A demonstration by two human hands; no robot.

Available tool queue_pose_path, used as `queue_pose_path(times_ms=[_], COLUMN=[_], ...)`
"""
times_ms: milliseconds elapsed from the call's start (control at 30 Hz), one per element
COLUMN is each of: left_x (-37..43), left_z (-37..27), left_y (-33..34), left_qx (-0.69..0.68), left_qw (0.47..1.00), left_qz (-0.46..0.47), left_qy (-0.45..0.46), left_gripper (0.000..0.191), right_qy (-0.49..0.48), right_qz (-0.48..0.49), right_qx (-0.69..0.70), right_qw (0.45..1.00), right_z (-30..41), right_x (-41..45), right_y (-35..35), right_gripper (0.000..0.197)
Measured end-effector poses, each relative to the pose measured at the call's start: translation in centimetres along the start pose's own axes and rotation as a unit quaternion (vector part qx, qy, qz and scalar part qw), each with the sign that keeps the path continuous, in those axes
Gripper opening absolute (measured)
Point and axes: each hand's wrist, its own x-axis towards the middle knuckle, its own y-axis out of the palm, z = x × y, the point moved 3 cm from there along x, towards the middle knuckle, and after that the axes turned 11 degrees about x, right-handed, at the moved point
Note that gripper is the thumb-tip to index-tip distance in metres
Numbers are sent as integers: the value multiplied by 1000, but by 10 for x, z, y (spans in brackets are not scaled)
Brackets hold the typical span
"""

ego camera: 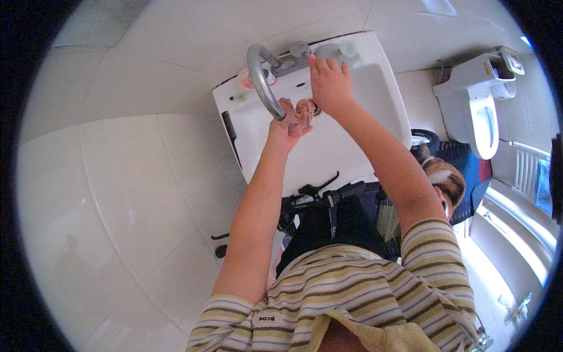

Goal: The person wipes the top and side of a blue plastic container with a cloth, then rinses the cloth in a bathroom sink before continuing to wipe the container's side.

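Note:
Beneath the spout of the curved metal faucet (262, 86), my left hand (294, 121) is held palm up with its fingers curled; water seems to run over it. My right hand (330, 81) reaches over the white sink (378, 92), palm down, its fingertips by the clear faucet knob (300, 49). Whether a fingertip touches that knob cannot be told. A second clear knob (346, 48) stands to its right. Part of the round drain (316, 108) shows between my hands.
Bicycle handlebars with a black brake lever (320, 186) stand between my body and the sink. A calico cat (446, 178) is at the right, below a toilet (483, 123). A pink-rimmed container (246, 79) and a small green item (239, 97) lie on the sink's back left ledge.

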Motion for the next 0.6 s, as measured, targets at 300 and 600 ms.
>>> queue_pose_path(times_ms=[300,600], left_x=[13,-29], left_z=[10,-10], left_y=[-30,48], left_qx=[-76,328], left_qw=[952,921], left_qz=[291,1], left_qy=[58,210], left_gripper=[30,42], right_qy=[390,302], right_qz=[196,335], right_qx=[595,813], right_qw=[675,369], right_z=[-13,17], right_x=[-78,-112], right_y=[48,32], right_gripper=[77,56])
